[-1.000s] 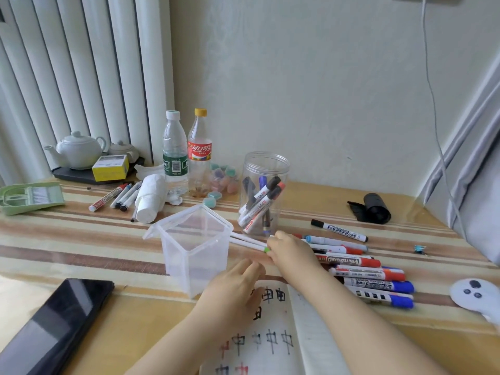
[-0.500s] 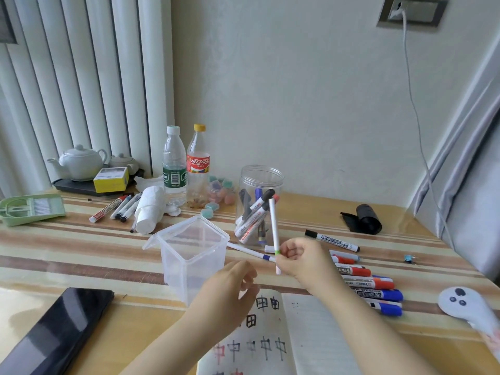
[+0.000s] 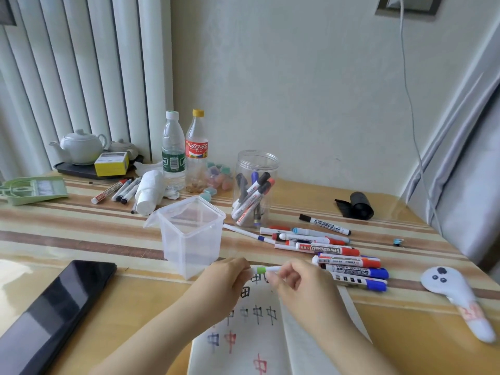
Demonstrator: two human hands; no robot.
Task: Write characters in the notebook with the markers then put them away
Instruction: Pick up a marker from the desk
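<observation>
One view only — the camera on my head, looking forward and down across the table (image 3: 405, 315) toward the wall (image 3: 297, 90). Wide lens: edges bow, the blinds (image 3: 67, 77) lean at left, a curtain (image 3: 465, 185) slants at right. Nearest the lens, bottom centre, my left hand (image 3: 224, 282) and right hand (image 3: 300, 285), forearms running in from the lower edge. The notebook (image 3: 251, 345) is cut off by the bottom edge. Mid-distance — a plastic tub (image 3: 189, 239) and jar (image 3: 255, 185). Farthest back, bottles (image 3: 174, 150) and a teapot (image 3: 81, 146) against the wall. A wall socket (image 3: 405, 4) is clipped by the top edge. No second view to compare.
</observation>
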